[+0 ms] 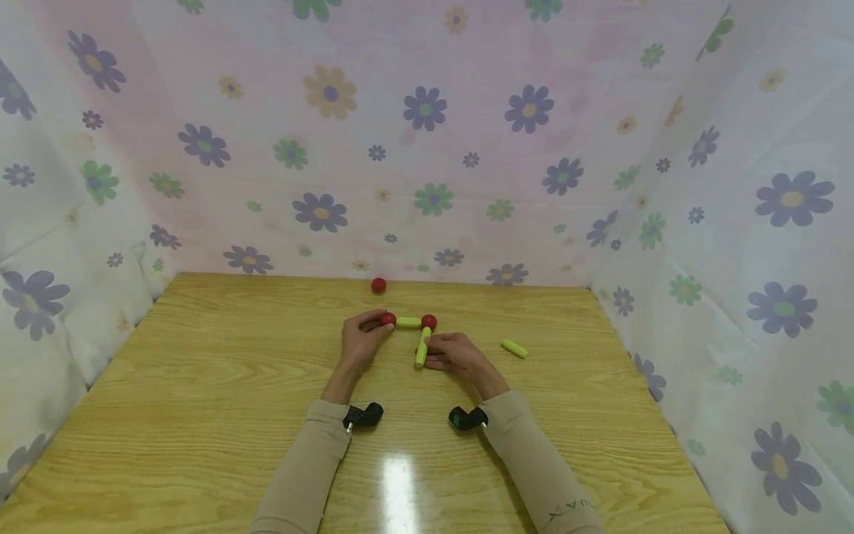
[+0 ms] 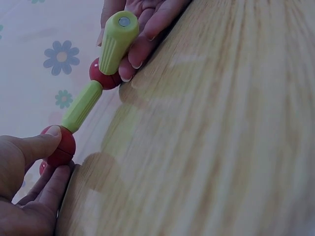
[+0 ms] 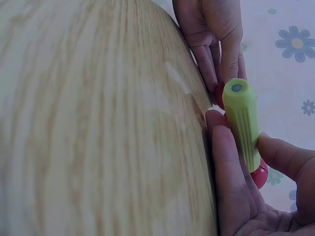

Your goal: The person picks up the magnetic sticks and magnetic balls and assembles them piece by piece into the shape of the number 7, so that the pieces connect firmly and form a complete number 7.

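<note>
Between thumb and fingers my left hand (image 1: 361, 342) pinches a red ball (image 2: 63, 146) at the left end of a small joined piece. From that ball a yellow-green magnetic rod (image 1: 408, 322) runs to a second red ball (image 1: 429, 322). A second yellow-green rod (image 3: 241, 125) meets that second ball and points back toward me; a round metal tip shows in its free end. My right hand (image 1: 460, 357) holds this rod, thumb on one side and fingers on the other. Both hands are low over the wooden table.
A loose red ball (image 1: 379, 285) lies near the table's far edge. Another yellow-green rod (image 1: 514, 348) lies to the right of my right hand. Flower-patterned cloth (image 1: 427, 163) hangs behind and at both sides of the wooden table (image 1: 200, 386).
</note>
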`<state>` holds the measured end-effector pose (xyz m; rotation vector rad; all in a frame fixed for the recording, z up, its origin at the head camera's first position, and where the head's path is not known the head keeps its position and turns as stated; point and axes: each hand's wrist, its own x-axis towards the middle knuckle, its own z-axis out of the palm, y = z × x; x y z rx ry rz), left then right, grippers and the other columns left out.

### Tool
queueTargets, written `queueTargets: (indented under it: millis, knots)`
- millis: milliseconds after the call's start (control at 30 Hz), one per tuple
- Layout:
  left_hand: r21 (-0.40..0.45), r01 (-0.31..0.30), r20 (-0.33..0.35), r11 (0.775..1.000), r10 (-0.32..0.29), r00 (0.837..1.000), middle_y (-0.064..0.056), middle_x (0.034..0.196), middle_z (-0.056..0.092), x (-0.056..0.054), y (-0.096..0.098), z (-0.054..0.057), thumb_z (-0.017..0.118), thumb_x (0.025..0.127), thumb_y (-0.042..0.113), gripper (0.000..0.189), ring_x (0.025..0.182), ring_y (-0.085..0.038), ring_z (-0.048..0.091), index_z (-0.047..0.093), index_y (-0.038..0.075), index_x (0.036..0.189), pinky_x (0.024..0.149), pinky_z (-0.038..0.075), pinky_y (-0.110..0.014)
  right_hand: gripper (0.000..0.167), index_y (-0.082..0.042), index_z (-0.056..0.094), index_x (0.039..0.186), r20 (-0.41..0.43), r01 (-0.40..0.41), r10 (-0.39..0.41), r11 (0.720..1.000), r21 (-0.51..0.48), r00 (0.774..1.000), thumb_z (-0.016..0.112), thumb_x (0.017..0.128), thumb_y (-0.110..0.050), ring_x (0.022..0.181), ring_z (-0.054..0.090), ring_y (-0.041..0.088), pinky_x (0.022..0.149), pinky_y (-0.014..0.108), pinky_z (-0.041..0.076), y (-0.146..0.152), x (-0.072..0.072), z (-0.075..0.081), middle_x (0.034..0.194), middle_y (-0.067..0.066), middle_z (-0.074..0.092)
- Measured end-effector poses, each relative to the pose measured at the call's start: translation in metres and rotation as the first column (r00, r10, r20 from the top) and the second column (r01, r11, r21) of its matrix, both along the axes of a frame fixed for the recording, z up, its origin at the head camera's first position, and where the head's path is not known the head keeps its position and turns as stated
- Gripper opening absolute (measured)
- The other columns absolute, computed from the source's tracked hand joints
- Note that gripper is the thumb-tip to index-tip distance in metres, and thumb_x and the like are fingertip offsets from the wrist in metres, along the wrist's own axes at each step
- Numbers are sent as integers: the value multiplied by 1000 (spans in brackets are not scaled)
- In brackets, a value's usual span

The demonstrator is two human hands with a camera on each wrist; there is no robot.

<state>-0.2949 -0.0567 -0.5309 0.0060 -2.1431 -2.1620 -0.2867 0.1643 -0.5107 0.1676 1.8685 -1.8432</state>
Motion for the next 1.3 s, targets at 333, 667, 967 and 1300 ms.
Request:
queueTargets:
  millis: [333, 667, 967, 1300]
  knots:
    - [11, 4, 22, 1000, -4, 1000, -23, 130, 66, 1, 0, 1, 76, 90, 1, 38, 122, -33, 64, 69, -2, 127, 92, 57, -29, 46, 9, 50, 143, -7, 2, -2, 1000, 2, 1000, 58, 106, -17, 86, 72, 14, 84, 30, 60, 0, 1, 0, 122, 21, 67]
    - [7, -6, 26, 1000, 5, 1000, -23, 128, 67, 2, 1, 2, 76, 90, 1, 37, 120, -33, 65, 70, -1, 126, 88, 56, -24, 47, 11, 48, 143, -30, 0, 0, 1000, 3, 1000, 57, 106, -16, 83, 70, 13, 81, 28, 60, 0, 3, 0, 114, 17, 66]
    - [11, -10, 31, 1000, 10, 999, -23, 127, 68, 2, 1, 2, 77, 89, 2, 36, 119, -32, 65, 71, 0, 125, 88, 56, -23, 50, 11, 45, 145, -28, 6, -6, 1000, -10, 1000, 57, 106, -18, 81, 69, 13, 79, 26, 60, 2, 3, -3, 107, 13, 64]
    - [2, -14, 28, 1000, 14, 1000, -24, 127, 68, 0, 0, -2, 78, 88, 3, 36, 119, -34, 65, 72, 1, 124, 90, 56, -26, 47, 11, 47, 143, -38, 7, -8, 1000, -25, 999, 56, 106, -17, 80, 71, 13, 78, 27, 61, 4, 7, -5, 103, 13, 67]
